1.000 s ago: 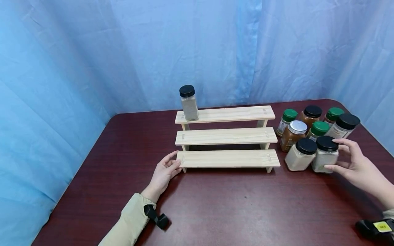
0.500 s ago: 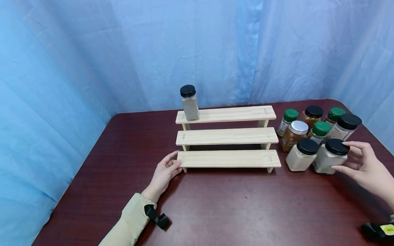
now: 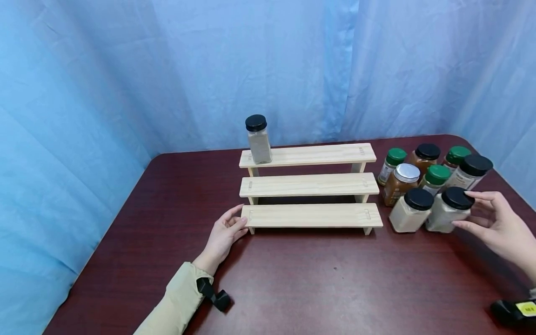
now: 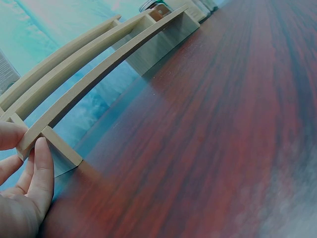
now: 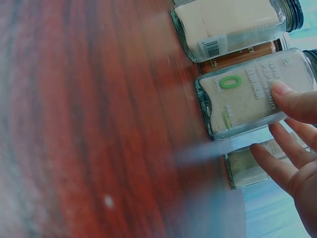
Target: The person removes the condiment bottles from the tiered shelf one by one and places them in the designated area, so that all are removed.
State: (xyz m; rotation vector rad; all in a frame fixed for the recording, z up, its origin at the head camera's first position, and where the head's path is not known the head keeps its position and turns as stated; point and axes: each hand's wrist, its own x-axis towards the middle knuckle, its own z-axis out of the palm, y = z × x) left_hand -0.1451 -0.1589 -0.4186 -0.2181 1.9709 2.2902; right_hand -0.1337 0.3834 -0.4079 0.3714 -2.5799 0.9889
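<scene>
At the right of the head view, my right hand (image 3: pixel 498 228) holds a square glass spice jar (image 3: pixel 445 215) of pale powder with a black lid. The jar leans a little to the right. In the right wrist view, the thumb lies along the jar's printed face (image 5: pixel 242 96) and the other fingers are on its far side. My left hand (image 3: pixel 224 235) pinches the left end of the lowest board of a three-step wooden rack (image 3: pixel 311 216). In the left wrist view, its thumb and fingers (image 4: pixel 43 163) are around that board's corner.
A black-lidded jar of pale powder (image 3: pixel 259 146) stands on the rack's top step at the left. Another such jar (image 3: pixel 408 219) sits beside the held one. Behind are a silver-lidded brown jar (image 3: pixel 395 190) and several green- and black-lidded jars. Blue curtains (image 3: pixel 268 70) surround the dark table (image 3: pixel 318 284).
My right hand has shifted right, and the jar in it has tipped from near upright to leaning right. The left hand has stayed on the rack.
</scene>
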